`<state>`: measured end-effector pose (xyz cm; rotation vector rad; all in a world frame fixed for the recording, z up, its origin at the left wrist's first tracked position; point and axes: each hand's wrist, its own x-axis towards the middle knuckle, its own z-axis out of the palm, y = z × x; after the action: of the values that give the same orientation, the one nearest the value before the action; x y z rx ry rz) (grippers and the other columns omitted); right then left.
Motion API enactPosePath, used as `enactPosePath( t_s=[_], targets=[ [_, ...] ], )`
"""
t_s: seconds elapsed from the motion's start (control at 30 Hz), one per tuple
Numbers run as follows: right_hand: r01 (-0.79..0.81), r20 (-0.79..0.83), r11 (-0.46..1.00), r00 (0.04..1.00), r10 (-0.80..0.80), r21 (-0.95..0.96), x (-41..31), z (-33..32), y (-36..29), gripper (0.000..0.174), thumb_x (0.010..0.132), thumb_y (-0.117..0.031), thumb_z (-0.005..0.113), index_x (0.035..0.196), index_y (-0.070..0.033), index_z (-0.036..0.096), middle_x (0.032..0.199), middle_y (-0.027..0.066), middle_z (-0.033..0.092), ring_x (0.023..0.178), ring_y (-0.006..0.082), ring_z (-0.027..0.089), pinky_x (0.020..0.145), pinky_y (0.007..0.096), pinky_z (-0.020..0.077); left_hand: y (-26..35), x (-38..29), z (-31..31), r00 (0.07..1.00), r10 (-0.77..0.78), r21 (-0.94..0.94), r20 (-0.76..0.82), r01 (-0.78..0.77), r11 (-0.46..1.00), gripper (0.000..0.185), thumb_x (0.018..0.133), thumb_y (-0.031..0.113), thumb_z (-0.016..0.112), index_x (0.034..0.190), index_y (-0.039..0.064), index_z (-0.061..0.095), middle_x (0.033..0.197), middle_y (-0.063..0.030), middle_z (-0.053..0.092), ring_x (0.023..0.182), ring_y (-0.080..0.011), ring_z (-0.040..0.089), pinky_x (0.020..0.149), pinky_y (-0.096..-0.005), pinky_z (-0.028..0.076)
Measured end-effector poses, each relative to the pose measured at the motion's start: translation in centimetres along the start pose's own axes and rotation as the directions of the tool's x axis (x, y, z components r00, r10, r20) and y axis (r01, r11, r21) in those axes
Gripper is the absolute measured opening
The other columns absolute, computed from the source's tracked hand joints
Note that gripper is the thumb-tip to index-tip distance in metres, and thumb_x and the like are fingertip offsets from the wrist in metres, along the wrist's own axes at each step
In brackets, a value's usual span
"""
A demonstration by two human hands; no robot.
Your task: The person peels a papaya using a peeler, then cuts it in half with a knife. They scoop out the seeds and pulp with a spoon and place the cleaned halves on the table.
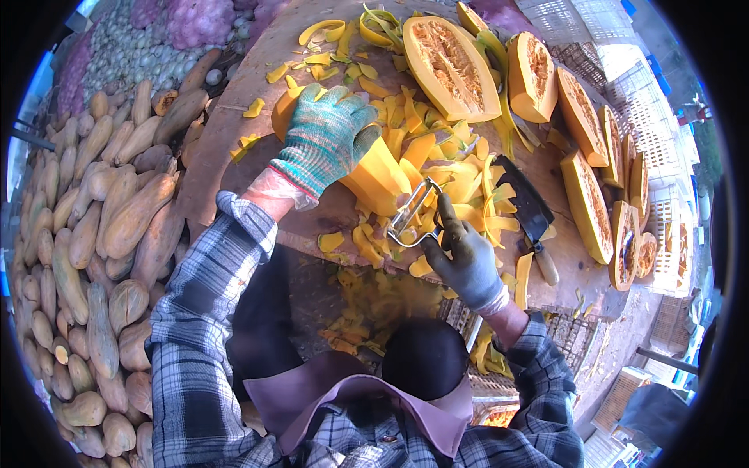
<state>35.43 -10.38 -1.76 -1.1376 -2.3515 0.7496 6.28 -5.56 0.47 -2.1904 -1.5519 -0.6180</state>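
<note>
Under my left hand, in a green knitted glove, lies a peeled orange pumpkin on the wooden board. My fingers wrap over its top and hold it down. My right hand, in a grey glove with dark stained fingers, grips a wide metal peeler. The peeler's frame is at the pumpkin's near end; whether its blade touches the flesh I cannot tell. Yellow peel strips are heaped beside and beyond the pumpkin. Right of my right hand lies a cleaver with a dark blade and wooden handle.
Halved pumpkins stand and lean along the board's far and right side, near white plastic crates. A large pile of unpeeled pumpkins fills the left. Onions lie behind it. More peelings lie below the board's near edge.
</note>
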Motion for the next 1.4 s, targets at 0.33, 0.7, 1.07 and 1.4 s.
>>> enactPosePath(
  t_s=[0.33, 0.7, 1.07, 1.4],
  targets=[
    [0.106, -0.039, 0.994, 0.994, -0.107, -0.024, 1.1, 4.1, 2.9, 0.072, 0.081, -0.028, 0.074, 0.144, -0.009, 0.045, 0.07, 0.0126, 0.06, 0.056, 0.0305, 0.062, 0.049, 0.0397, 0.0489, 0.0, 1.1, 1.2, 0.997, 0.054, -0.045, 0.049, -0.052, 0.998, 0.013, 0.082, 0.017, 0.066, 0.094, 0.012, 0.07, 0.092, -0.008, 0.068, 0.09, -0.0295, 0.065, 0.088, -0.0475, 0.047],
    [0.146, -0.08, 0.985, 0.985, -0.154, -0.095, -0.5, 1.6, 1.0, 0.075, 0.08, -0.029, 0.076, 0.145, -0.009, 0.045, 0.076, 0.0096, 0.063, 0.062, 0.0257, 0.065, 0.052, 0.0364, 0.052, 0.2, 0.5, 0.7, 0.995, 0.05, -0.05, -0.09, -0.055, 0.997, 0.011, 0.085, 0.018, 0.065, 0.094, 0.012, 0.068, 0.091, -0.0093, 0.068, 0.09, -0.0303, 0.065, 0.087, -0.0478, 0.047],
    [-0.014, -0.062, 0.966, 0.998, -0.002, -0.257, -2.9, 2.4, 3.9, 0.076, 0.081, -0.03, 0.075, 0.147, -0.012, 0.042, 0.072, 0.0118, 0.061, 0.055, 0.0284, 0.062, 0.049, 0.0376, 0.05, 0.1, -1.1, 0.6, 0.998, -0.015, -0.101, -0.067, 0.008, 0.995, 0.015, 0.087, 0.019, 0.064, 0.099, 0.012, 0.069, 0.099, -0.0077, 0.069, 0.092, -0.0304, 0.066, 0.092, -0.0484, 0.045],
    [0.154, 0.038, 0.988, 0.987, -0.153, -0.018, -0.6, 0.5, 1.0, 0.077, 0.082, -0.03, 0.075, 0.148, -0.011, 0.039, 0.07, 0.0128, 0.06, 0.058, 0.0303, 0.064, 0.052, 0.0404, 0.0512, -0.5, -6.0, -4.7, 0.99, -0.045, -0.053, 0.131, 0.053, 0.997, 0.033, 0.093, 0.027, 0.056, 0.121, 0.011, 0.066, 0.123, -0.0133, 0.061, 0.118, -0.0347, 0.054, 0.103, -0.0491, 0.038]
  ],
)
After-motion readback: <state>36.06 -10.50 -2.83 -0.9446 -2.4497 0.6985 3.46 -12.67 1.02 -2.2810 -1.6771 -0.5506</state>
